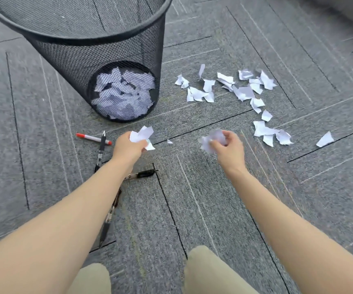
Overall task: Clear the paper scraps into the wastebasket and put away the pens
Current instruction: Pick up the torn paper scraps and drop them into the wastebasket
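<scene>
With both fists clenched on white torn paper scraps, left hand (pixel 129 148) and right hand (pixel 229 148), I fear loose bits spilling short of the black mesh wastebasket (pixel 82 37), upper left.

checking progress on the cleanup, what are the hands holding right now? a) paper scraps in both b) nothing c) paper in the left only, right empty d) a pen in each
a: the left hand grips a bunch of white paper scraps, and the right hand is closed on another crumpled wad; the pens lie on the carpet.
</scene>
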{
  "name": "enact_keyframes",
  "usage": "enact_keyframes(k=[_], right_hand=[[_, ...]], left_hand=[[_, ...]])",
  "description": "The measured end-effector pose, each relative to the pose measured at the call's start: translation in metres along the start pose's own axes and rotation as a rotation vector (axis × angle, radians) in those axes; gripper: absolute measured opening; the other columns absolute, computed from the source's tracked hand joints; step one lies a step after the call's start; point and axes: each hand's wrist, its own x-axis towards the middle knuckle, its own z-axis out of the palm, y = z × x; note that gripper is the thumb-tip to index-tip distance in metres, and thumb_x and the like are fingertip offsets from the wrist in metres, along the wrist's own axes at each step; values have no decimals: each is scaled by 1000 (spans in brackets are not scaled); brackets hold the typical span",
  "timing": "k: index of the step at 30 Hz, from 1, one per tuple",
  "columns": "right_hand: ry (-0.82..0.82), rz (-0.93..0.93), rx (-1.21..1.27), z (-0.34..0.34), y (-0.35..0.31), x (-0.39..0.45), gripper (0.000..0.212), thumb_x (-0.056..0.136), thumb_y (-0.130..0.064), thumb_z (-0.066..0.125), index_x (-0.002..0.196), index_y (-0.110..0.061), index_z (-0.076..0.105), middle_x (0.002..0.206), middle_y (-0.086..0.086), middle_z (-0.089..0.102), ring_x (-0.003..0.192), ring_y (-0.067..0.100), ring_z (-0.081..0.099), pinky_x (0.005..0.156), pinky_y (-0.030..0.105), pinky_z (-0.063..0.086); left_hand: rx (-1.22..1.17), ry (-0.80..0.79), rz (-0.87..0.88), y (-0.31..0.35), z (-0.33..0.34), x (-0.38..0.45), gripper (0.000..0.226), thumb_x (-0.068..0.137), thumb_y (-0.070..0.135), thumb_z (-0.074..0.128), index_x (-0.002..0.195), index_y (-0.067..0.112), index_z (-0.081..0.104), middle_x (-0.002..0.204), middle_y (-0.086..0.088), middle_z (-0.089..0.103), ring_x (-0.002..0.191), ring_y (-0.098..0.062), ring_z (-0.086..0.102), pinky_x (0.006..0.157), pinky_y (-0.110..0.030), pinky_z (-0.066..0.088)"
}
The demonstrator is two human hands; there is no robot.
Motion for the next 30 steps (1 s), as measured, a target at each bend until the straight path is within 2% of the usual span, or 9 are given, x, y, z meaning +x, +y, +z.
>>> enact_keyframes(k=[3,7,11,15,17,20,22,25,30], right_hand=[[-181,-101,-94,49,-27,-6,30,89,-14,57,119,-11,55,105,-2,60,89,11,58,78,25,50],[-185,-196,-300,89,-30,-10,18,91,-18,52,107,-18,61,93,-5,66,84,16,60,86,40,49],[-149,-247,-551,97,-25,-4,15,93,-18,48,91,-15,63,91,2,67,82,25,62,91,37,40],[-122,-304,-637,98,-21,-2,19,93,-17,47,100,-11,63,109,4,55,91,26,59,79,36,35],[-145,-348,-690,98,-22,0,20,95,-21,46,99,-10,63,108,4,55,93,26,59,79,37,38],[-192,-414,-825,96,-27,1,17,95,-14,45,103,-9,60,108,5,57,95,26,58,78,35,41],[-216,-450,-894,95,-30,0,19,91,-5,49,107,-9,56,112,6,58,99,24,57,80,33,43],[-297,-553,-978,93,-31,0,31,86,-4,56,116,-10,49,117,5,55,107,22,54,85,32,45],[-256,-664,-962,98,-29,3,25,82,-1,58,104,-10,51,106,5,60,98,24,57,75,30,40]], left_hand=[[-7,-24,22,8,-13,-5,12,86,4,60,95,11,55,69,0,54,56,-12,46,55,-23,36],[48,-153,81,19,-30,-20,9,84,6,63,88,13,60,76,0,59,63,-11,51,61,-21,43],[228,-509,72,54,-49,-43,12,84,2,64,86,12,58,89,-5,59,79,-15,56,71,-23,48],[404,-741,267,135,-63,-77,13,84,-2,62,82,8,54,63,5,59,48,5,56,47,-6,45],[261,-681,406,179,-73,-89,16,83,-5,61,81,8,53,58,8,59,48,4,57,46,-7,47],[111,-425,560,222,-91,-87,15,82,1,65,82,12,56,83,-2,60,78,-11,61,68,-18,55],[229,-132,658,233,-106,-69,15,81,5,68,80,14,55,83,-5,56,80,-19,56,67,-27,53],[629,307,734,229,-124,-41,17,83,14,64,97,9,57,90,-9,55,79,-22,46,61,-30,31],[656,354,608,204,-121,-23,49,86,34,59,128,11,46,127,-13,52,112,-30,52,89,-34,39]])
